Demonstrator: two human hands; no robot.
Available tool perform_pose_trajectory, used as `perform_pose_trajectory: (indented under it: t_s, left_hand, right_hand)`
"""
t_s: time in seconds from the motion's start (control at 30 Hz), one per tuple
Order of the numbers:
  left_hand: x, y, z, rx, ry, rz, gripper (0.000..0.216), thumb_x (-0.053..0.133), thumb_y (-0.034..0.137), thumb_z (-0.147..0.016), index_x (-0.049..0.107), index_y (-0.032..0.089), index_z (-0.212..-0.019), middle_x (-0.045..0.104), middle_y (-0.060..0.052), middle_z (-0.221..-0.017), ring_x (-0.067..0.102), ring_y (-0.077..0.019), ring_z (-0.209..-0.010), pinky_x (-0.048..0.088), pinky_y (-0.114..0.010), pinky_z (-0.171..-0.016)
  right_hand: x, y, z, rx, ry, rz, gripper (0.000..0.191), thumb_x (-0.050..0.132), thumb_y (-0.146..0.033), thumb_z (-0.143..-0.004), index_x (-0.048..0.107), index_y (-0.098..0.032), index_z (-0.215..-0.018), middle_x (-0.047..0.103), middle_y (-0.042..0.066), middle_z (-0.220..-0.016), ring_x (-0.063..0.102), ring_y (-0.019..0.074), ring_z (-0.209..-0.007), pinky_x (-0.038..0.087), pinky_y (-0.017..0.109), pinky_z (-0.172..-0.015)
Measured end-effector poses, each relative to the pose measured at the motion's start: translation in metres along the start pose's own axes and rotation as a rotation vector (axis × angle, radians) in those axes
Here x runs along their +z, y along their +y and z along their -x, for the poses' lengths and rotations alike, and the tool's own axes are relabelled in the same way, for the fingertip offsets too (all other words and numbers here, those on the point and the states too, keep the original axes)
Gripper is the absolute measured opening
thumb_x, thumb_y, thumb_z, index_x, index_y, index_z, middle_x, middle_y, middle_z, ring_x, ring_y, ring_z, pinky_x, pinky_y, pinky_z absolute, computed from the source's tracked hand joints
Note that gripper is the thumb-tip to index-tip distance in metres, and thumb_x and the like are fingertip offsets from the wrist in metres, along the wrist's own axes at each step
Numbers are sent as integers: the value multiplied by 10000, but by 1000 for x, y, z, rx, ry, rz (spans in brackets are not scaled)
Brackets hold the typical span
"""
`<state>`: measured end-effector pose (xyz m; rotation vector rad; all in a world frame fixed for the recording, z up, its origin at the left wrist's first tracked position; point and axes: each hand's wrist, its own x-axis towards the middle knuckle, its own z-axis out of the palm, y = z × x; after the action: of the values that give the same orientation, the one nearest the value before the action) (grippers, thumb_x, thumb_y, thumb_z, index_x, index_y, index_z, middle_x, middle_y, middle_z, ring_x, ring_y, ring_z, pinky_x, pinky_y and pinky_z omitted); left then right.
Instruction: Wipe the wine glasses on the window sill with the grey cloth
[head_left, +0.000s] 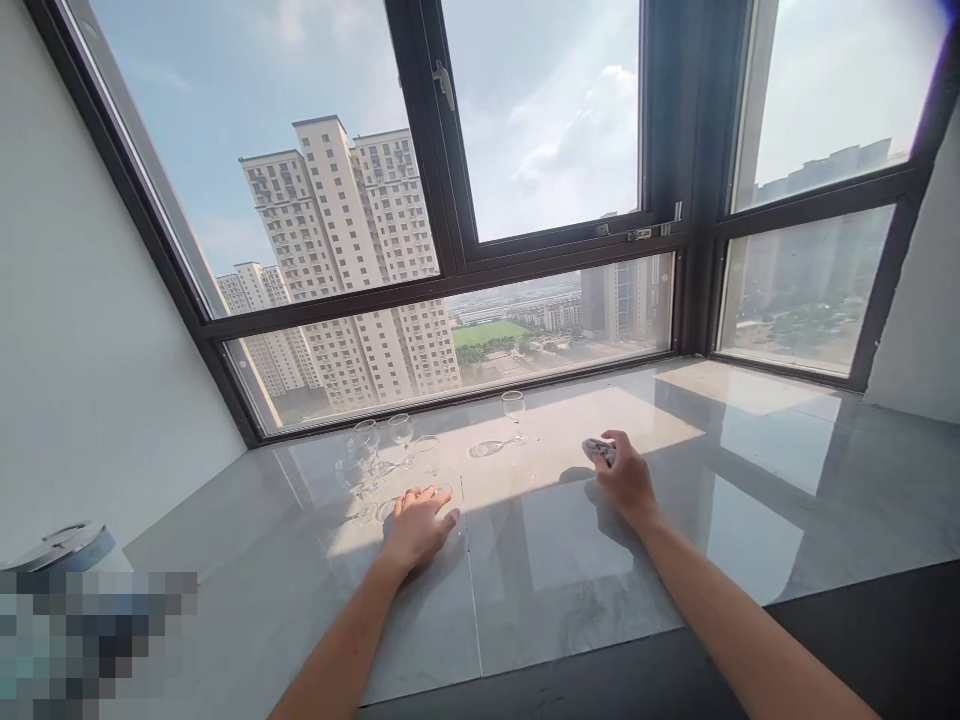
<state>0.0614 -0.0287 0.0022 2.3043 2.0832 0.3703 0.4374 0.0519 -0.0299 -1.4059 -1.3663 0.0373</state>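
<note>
My left hand [417,522] lies flat on the marble sill [570,560], fingers spread, beside a cluster of several clear wine glasses [379,450]. Its fingertips reach the base of the nearest glass. One more wine glass [514,412] stands upright apart from the cluster, near the window, with another lying on its side [487,448] beside it. My right hand [624,474] rests further right on the sill, its fingers closed around a small grey cloth [598,450].
A large black-framed window [457,260] runs along the back of the sill, with tower blocks outside. A white wall stands at the left. A round grey object [64,545] sits at the left edge. The sill's dark front edge [862,620] is at lower right.
</note>
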Motion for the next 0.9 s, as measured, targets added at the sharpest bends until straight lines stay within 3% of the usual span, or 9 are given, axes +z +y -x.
perform_pose_trajectory:
  t_s: [0.17, 0.4, 0.5, 0.57, 0.67, 0.8, 0.9]
  left_hand:
    - [-6, -39, -14, -309, -9, 42, 521, 327, 559, -913, 571, 354, -1324, 426, -25, -1533, 326, -316, -1407, 212, -547, -1140]
    - [0, -42, -23, -333, 68, 69, 559, 345, 519, -924, 525, 258, -1385, 325, -92, -1586, 257, -322, -1456, 140, -540, -1170]
    - [0, -31, -20, -364, 155, 74, 514, 353, 483, -922, 569, 250, -1326, 442, -115, -1504, 335, -324, -1408, 203, -536, -1148]
    - [2, -16, -17, -296, 228, 98, 451, 349, 433, -925, 627, 235, -1219, 577, -116, -1345, 458, -307, -1295, 301, -506, -1096]
    - [10, 16, -18, -34, 259, 203, 366, 356, 357, -929, 665, 219, -1067, 660, -86, -1125, 568, -243, -1108, 418, -404, -989]
    - [24, 58, -39, 326, 170, 266, 290, 462, 329, -892, 672, 227, -1065, 643, -64, -1166, 561, -222, -1110, 416, -378, -1000]
    - [33, 81, -72, 379, 121, 286, 334, 453, 356, -901, 666, 227, -1124, 595, -74, -1291, 513, -236, -1215, 381, -395, -1058]
  right_hand:
    - [-3, -2, 1, 30, -5, 30, 367, 490, -331, -758, 549, -200, -1096, 671, 114, -943, 609, 251, -777, 433, 324, -682]
    - [-1, 0, 0, 31, -9, 41, 366, 490, -329, -754, 544, -204, -1094, 662, 107, -944, 604, 247, -775, 430, 325, -691]
    - [1, 1, 0, 33, -4, 32, 356, 492, -318, -764, 543, -206, -1097, 661, 105, -946, 606, 246, -784, 433, 320, -687]
    - [2, 1, 0, 25, -5, 15, 347, 492, -304, -772, 542, -205, -1100, 662, 103, -944, 610, 243, -793, 437, 315, -692]
    - [3, 2, 0, 5, 7, -2, 336, 494, -279, -775, 539, -204, -1100, 662, 100, -943, 613, 241, -811, 444, 317, -719]
    - [4, 2, -1, 12, 21, -11, 350, 498, -269, -782, 531, -203, -1124, 657, 94, -940, 614, 241, -814, 450, 324, -731]
    - [3, -1, 0, 37, 19, -15, 414, 501, -272, -791, 509, -198, -1198, 651, 91, -940, 617, 240, -817, 458, 332, -743]
